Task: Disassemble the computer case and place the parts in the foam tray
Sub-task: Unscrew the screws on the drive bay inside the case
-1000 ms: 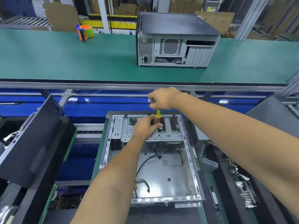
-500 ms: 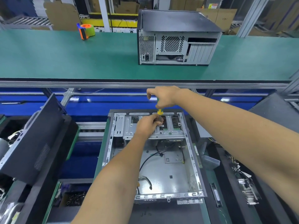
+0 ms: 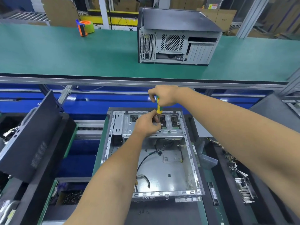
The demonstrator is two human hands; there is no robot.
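Little moved: right hand (image 3: 164,95) still grips screwdriver (image 3: 159,107); left hand (image 3: 146,123) fingers pinch its shaft.

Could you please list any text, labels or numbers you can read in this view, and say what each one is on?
No text can be read here.
Yellow and red sticker on the cardboard boxes at the back: print too blurred.
White label on the black strip right of the open computer case: too small.
Closed computer case on the green bench: no legible marking.
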